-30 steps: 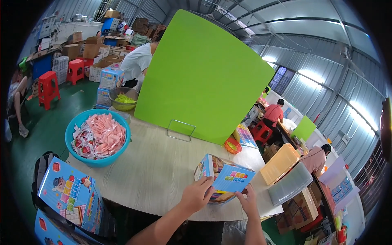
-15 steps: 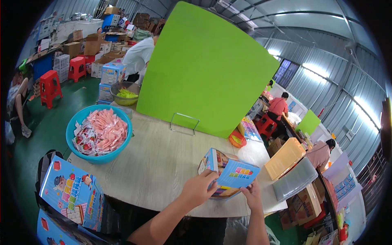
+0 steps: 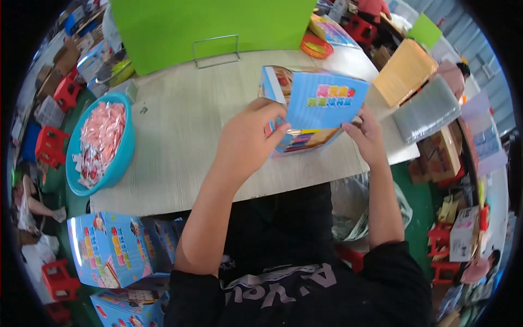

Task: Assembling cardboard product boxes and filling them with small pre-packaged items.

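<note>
Both hands hold a light blue printed cardboard box [image 3: 327, 101] over the right part of the pale wooden table [image 3: 180, 158]. My left hand [image 3: 248, 133] grips its left side, with the thumb lying toward the front face. My right hand [image 3: 369, 136] pinches the lower right corner between thumb and fingers. A blue panel leans toward me, and picture-printed faces show to its left and below it. What the box contains, if anything, is hidden.
A teal basin [image 3: 131, 136] of pink sachets [image 3: 103, 128] stands at the table's left edge. Behind rises a green board [image 3: 218, 24] with a wire stand [image 3: 217, 50]. At right lie clear plastic sheets [image 3: 427, 109]; blue printed boxes [image 3: 111, 248] stack at lower left.
The view has tilted downward, bringing my torso into sight and shifting the table upward. Both hands still hold the box, which has turned slightly.
</note>
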Tool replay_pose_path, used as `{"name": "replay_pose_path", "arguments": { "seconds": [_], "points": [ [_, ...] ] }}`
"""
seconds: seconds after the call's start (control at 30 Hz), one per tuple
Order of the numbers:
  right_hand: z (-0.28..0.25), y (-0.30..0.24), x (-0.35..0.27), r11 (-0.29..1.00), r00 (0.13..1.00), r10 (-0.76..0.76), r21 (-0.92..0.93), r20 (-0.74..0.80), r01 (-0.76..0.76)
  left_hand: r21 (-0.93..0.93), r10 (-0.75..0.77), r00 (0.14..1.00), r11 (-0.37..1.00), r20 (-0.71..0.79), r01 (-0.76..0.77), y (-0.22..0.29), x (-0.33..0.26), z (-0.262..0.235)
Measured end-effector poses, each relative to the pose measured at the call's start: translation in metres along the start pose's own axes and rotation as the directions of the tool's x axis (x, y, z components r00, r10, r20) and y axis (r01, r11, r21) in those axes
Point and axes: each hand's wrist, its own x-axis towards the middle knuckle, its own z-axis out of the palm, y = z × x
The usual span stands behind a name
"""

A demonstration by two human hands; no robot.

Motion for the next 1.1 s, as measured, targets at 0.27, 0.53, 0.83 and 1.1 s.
{"name": "replay_pose_path", "arguments": {
  "seconds": [0.27, 0.53, 0.83, 1.1],
  "points": [
    [0.0, -0.003, -0.01, 0.999, 0.999, 0.045, -0.002, -0.005, -0.045, -0.014, -0.017, 0.998, 1.0, 0.058, 0.017, 0.009, -0.005, -0.002],
    [0.001, 0.003, -0.012, 0.998, 0.998, 0.027, 0.047, 0.052, -0.029, 0.126, -0.039, 0.998, 0.992, 0.045, 0.033, 0.016, -0.012, 0.005],
    [0.002, 0.001, -0.014, 0.996, 0.999, -0.001, 0.087, 0.034, -0.002, 0.101, -0.016, 0.998, 0.995, 0.06, 0.01, 0.019, -0.008, 0.005],
    [0.0, 0.002, -0.016, 0.997, 0.996, -0.057, 0.064, 0.062, 0.053, 0.425, 0.386, 0.904, 0.86, -0.18, -0.283, 0.019, 0.001, 0.015]
  ]
}}
